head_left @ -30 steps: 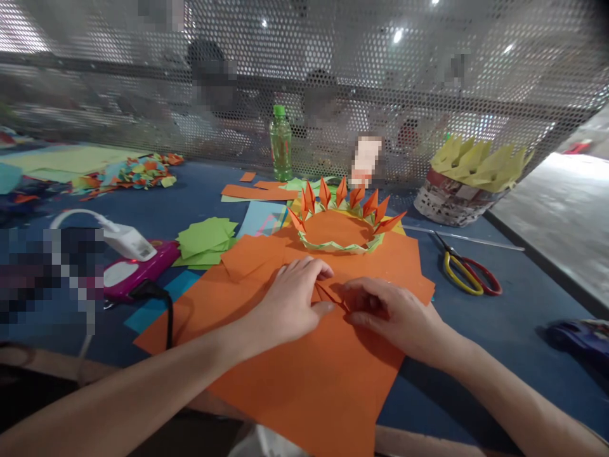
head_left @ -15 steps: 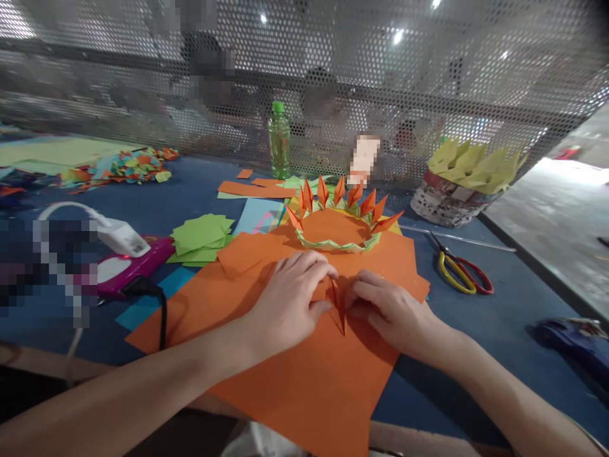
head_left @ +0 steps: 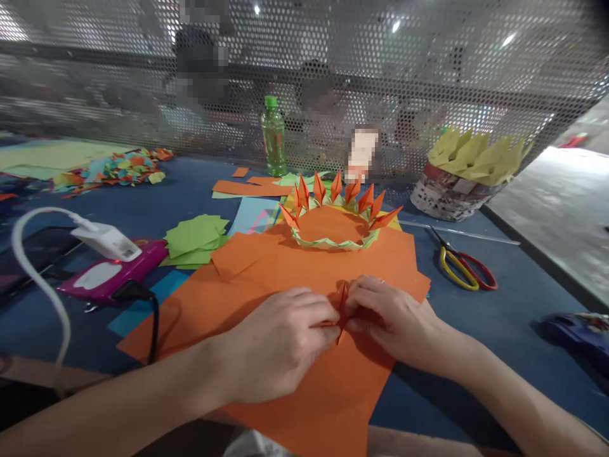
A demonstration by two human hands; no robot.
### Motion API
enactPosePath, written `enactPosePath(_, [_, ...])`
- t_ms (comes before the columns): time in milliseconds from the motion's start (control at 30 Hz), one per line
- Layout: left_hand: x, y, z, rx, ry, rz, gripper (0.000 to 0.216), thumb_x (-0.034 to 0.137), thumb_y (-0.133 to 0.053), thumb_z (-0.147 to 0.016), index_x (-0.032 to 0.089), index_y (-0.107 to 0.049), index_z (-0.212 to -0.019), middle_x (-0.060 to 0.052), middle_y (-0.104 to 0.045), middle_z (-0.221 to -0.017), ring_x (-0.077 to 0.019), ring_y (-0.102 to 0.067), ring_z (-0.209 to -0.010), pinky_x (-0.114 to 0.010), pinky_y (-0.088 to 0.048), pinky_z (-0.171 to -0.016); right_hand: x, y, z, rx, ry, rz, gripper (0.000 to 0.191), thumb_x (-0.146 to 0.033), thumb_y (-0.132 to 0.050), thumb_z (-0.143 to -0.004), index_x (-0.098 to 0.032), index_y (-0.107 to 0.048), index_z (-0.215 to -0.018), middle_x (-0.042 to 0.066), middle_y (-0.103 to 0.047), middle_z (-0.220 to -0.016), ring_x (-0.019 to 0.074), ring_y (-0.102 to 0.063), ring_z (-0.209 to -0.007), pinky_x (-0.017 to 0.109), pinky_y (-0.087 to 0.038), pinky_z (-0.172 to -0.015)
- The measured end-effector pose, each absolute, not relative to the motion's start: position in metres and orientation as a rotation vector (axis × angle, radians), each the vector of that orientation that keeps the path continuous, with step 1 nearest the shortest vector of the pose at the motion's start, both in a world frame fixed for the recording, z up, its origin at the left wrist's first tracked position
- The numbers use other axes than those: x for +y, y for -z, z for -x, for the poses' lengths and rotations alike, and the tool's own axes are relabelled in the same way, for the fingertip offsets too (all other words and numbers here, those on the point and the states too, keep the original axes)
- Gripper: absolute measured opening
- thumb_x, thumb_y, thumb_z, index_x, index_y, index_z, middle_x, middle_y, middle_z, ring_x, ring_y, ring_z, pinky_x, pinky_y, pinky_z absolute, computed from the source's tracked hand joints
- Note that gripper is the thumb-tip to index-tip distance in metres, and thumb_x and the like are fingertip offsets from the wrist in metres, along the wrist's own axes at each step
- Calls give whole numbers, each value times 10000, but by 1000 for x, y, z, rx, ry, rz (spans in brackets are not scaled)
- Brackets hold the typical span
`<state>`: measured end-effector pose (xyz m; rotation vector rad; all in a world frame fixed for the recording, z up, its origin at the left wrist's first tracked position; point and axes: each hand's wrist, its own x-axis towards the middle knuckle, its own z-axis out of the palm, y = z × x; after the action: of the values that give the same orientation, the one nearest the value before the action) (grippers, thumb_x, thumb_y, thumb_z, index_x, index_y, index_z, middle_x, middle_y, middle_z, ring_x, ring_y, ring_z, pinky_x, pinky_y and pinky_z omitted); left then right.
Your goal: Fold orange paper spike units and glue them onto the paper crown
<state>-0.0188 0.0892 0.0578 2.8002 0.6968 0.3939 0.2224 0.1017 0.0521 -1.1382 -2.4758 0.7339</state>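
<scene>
Both my hands pinch a small folded orange paper piece (head_left: 340, 303) between them, just above a large orange sheet (head_left: 304, 381) on the blue table. My left hand (head_left: 280, 336) grips its left side with curled fingers. My right hand (head_left: 390, 317) holds its right side, fingers pressed together. Beyond them lies a paper ring (head_left: 335, 222) of green folded units with upright orange points along its far half.
Yellow and red scissors (head_left: 464, 266) lie to the right. A basket with yellow folded pieces (head_left: 464, 178) stands at the back right, a green bottle (head_left: 273, 136) by the mesh screen. Green paper squares (head_left: 195, 238), a pink device (head_left: 111, 276) with a white charger and cable lie left.
My hands have drawn nearer to me and lifted the small orange piece slightly, pinching it more tightly. The view has shifted a little to the right.
</scene>
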Motion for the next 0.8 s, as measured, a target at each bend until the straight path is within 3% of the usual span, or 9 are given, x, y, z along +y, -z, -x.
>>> enactPosePath(167, [85, -54, 30, 623, -441, -2898, 338, 132, -418, -987, 169, -656, -1226, -76, -692, -1256, -261, -606, -1144, -421, -438, -1027, 102, -47, -220, -2439, -703, 1149, 102, -151, -622, -940, -224, -588, -877, -15, -599, -918, 126, -574, -850, 243, -426, -754])
enactPosePath(433, [88, -50, 30, 532, -588, -2925, 325, 114, -431, -974, 137, -669, -1195, -105, -701, -1206, -263, -609, -1110, -422, -446, -1004, 97, -44, -214, -2401, -609, 1227, 155, -110, -639, -867, -217, -545, -804, -27, -563, -847, 123, -537, -748, 247, -380, -663])
enactPosePath(800, [89, -51, 30, 512, -610, -2940, 314, 124, -420, -990, 127, -687, -1155, -109, -707, -1208, -258, -624, -1083, -416, -458, -980, 97, -48, -209, -2403, -612, 1228, 173, -70, -617, -859, -203, -525, -797, -9, -556, -847, 134, -536, -747, 261, -399, -676])
